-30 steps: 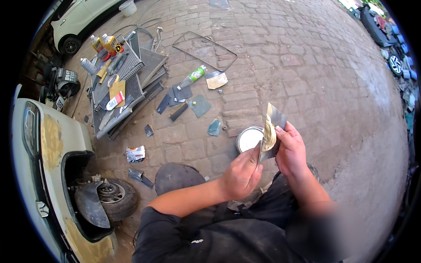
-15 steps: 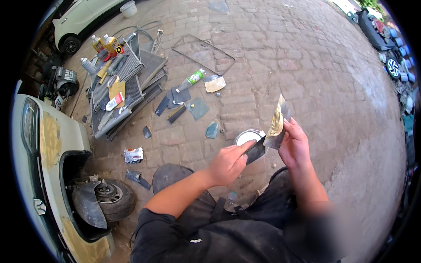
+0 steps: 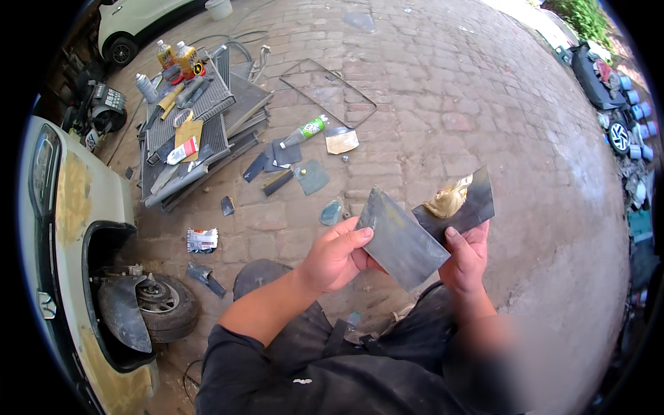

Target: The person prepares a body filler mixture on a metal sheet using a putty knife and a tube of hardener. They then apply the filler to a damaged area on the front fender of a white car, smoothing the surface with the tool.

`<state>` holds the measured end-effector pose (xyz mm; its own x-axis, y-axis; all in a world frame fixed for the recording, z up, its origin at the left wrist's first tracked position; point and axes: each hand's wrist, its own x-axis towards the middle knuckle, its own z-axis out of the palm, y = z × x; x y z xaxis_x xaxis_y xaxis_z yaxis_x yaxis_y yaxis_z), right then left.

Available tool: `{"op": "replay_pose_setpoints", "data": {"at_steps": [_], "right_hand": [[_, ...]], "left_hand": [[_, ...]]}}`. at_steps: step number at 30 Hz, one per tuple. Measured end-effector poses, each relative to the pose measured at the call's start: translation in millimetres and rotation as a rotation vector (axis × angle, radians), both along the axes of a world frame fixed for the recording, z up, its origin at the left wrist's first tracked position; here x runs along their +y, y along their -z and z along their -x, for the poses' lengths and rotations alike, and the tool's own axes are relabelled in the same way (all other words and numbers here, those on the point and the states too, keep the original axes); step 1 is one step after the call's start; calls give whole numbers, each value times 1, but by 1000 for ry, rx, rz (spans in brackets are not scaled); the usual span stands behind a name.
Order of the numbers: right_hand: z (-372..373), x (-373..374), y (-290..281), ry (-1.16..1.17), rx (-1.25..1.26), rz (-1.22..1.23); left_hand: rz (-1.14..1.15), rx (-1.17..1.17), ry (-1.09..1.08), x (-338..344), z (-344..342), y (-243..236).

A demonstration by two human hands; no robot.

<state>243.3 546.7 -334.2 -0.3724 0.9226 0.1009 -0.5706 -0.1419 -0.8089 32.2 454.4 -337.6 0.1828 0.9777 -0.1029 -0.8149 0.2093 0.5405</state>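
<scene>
My left hand [image 3: 335,257] grips a flat grey putty spreader [image 3: 402,242] by its left edge, thumb on top. The spreader's broad face is turned up and looks smudged. In my right hand [image 3: 466,261] is a dark flat putty plate [image 3: 478,206], its thumb pressed on the near edge. A mound of beige putty [image 3: 448,198] sits on that plate toward its far left side. The two sheets are close together, with the spreader's right corner near my right thumb. I cannot see the round tin now; the spreader covers that spot.
Left stands a car body with filler patches [image 3: 72,200] and an exposed wheel [image 3: 162,308]. Ahead left, stacked radiators [image 3: 207,114] carry bottles, a spray can [image 3: 146,88] and a tube [image 3: 182,151]. A green-labelled bottle [image 3: 304,131] and sanding sheets [image 3: 312,177] lie on the brick paving.
My left hand has turned the spreader from edge-on to face up. The plate in my right hand has tilted flatter, so the putty shows as a heap. The round tin has gone out of sight.
</scene>
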Motion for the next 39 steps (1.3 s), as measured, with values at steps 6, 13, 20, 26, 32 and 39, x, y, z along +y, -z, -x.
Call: {"op": "replay_pose_setpoints", "data": {"at_steps": [6,13,20,26,32,39], "right_hand": [[-7,-27,21,-130,4,-470],[-17,-57,24,-753,249,453],[-9,-61,40,-742,204,368],[-19,-57,82,-646,-14,396],[6,-54,50,-681,119,532],[14,-45,56,-478,-514,-132]], "left_hand": [[7,-50,110,-5,-7,20],[-86,-58,47,-4,-10,10],[-124,37,26,-12,-4,-6],[-204,95,23,-15,-10,-11],[-209,130,4,-20,-9,-9],[-209,87,42,-20,-1,-9]]}}
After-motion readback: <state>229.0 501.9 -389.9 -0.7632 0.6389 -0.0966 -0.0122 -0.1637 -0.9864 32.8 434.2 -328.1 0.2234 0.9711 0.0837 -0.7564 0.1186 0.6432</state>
